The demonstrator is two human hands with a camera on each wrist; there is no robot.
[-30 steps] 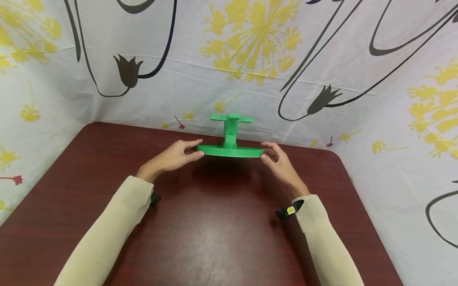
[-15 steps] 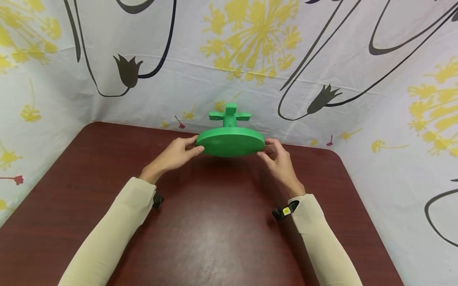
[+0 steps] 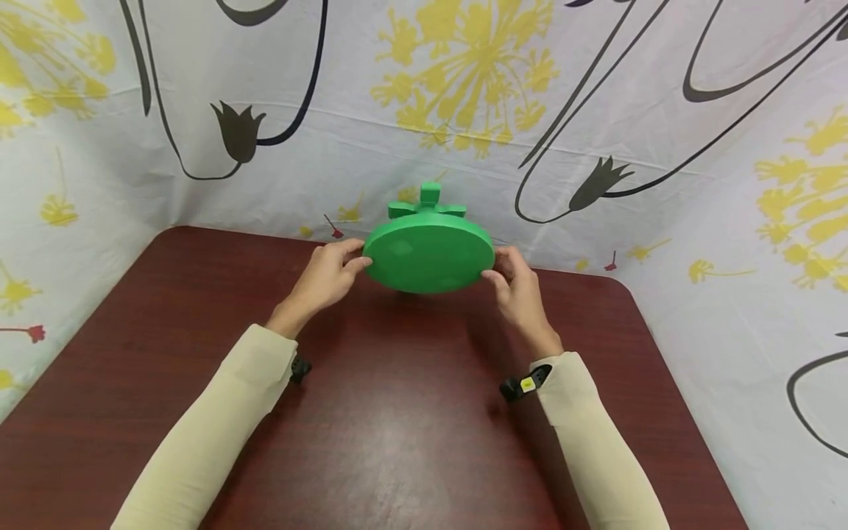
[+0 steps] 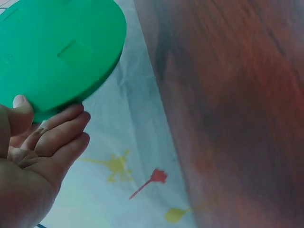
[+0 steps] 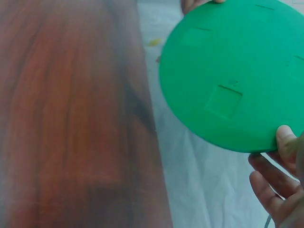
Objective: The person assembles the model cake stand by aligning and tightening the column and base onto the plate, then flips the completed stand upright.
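Both hands hold a green round-topped pedestal stand (image 3: 427, 258) near the back edge of the table, its disc tilted so the flat face turns toward me. Behind the disc's upper rim show the cross-shaped feet (image 3: 430, 193); the column is hidden. My left hand (image 3: 324, 272) pinches the left rim, thumb on the face and fingers behind, as the left wrist view also shows. On the opposite rim my right hand (image 3: 520, 294) grips the same way. Shallow square recesses (image 5: 225, 101) mark the disc face in the right wrist view.
The dark reddish-brown table (image 3: 397, 412) spreads below the arms. White fabric (image 3: 318, 169) with yellow and dark flower prints hangs behind it and at both sides, close to the back edge. A black wrist strap (image 3: 533, 381) sits at the right cuff.
The stand has tipped over: its disc, seen nearly edge-on earlier, now faces me, and the feet have swung up and back behind it. Both hands have turned with the rim.
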